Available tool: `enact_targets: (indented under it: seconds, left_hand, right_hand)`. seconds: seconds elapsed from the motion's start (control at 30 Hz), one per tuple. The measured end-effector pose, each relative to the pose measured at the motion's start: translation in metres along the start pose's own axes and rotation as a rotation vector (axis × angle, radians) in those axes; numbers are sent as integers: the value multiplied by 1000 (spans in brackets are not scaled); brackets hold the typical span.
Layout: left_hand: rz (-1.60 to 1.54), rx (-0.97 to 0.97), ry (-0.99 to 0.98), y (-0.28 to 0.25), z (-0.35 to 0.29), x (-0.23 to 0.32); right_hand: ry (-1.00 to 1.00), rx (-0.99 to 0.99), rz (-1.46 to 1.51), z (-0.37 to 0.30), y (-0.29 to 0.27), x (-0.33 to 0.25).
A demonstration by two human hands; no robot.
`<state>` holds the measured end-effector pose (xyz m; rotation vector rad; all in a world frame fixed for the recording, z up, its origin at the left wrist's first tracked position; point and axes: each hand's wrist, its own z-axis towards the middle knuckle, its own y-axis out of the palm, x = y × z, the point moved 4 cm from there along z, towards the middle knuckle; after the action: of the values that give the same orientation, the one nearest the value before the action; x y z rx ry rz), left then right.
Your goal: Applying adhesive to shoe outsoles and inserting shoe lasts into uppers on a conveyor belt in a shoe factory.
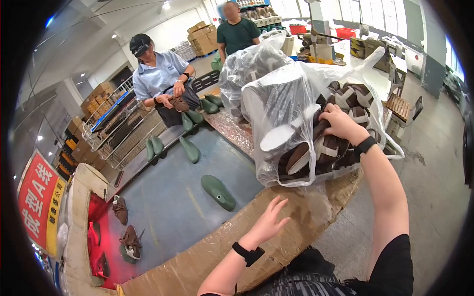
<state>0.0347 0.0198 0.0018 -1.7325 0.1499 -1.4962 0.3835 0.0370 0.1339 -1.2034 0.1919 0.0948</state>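
Note:
My right hand (343, 124) reaches into the open side of a clear plastic bag (276, 89). Its fingers are curled round the edge of a dark brown shoe upper (320, 129); other brown and cream uppers (353, 96) are heaped about it. Over the cardboard-covered edge in front of me hovers my left hand (268, 222), fingers spread and holding nothing. Beyond it, a green shoe last (217, 192) lies on the grey-blue conveyor belt (170, 197).
More green lasts (189, 149) stand along the far side. Two brown shoes (130, 238) sit near the red-lit opening (94, 212) at the left. Across the belt, a person in a light blue shirt (160, 76) handles a brown shoe; another in dark green (236, 37) stands behind.

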Motion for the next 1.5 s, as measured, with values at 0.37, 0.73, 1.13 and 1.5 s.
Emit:
enact_targets:
  seconds: [0.37, 0.73, 1.13, 1.5]
  left_hand:
    - [-215, 35, 32, 3, -19, 3]
    - [-1031, 86, -35, 44, -56, 66]
    - [-864, 416, -355, 23, -164, -56]
    - [-75, 553, -363, -1, -177, -33]
  right_hand:
    - [-183, 458, -32, -50, -74, -73]
    - [28, 800, 172, -232, 32, -189]
    - [236, 19, 925, -237, 127, -236]
    - [-207, -218, 432, -184, 166, -296]
